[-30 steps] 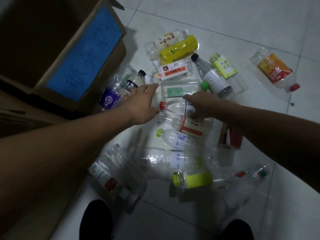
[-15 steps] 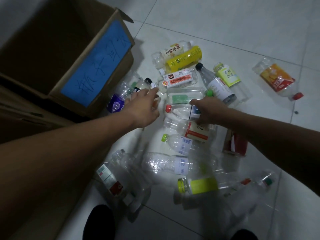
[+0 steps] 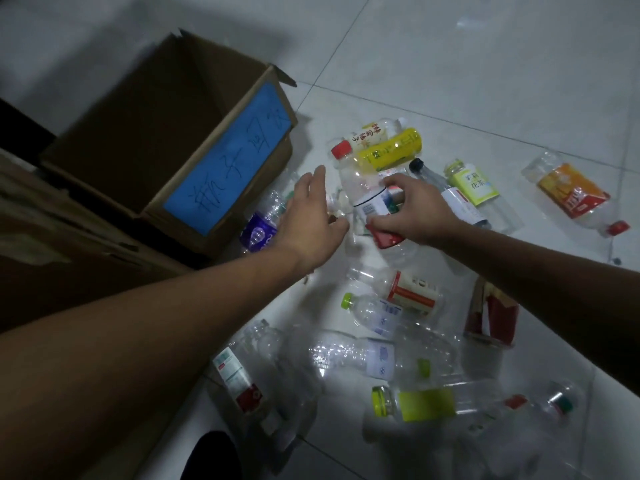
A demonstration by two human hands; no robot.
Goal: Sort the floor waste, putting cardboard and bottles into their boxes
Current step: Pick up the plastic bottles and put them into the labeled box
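Plastic bottle [image 3: 357, 180], red-capped, is gripped at frame centre by curled fingers of the right hand [image 3: 420, 214]. The left hand [image 3: 308, 223] is held beside it, fingers loosely spread.

I see the box [image 3: 221, 161] in the upper left of the frame, with flattened cardboard [image 3: 69, 244] at the left edge below it. Bottles [image 3: 381, 358] lie spread on the floor [image 3: 485, 81] from centre to lower right. At centre, right of the box, the left hand [image 3: 308, 223] sits beside the right hand [image 3: 419, 213], which grips a raised bottle [image 3: 356, 183]. A lone bottle [image 3: 571, 195] lies apart at the right edge.
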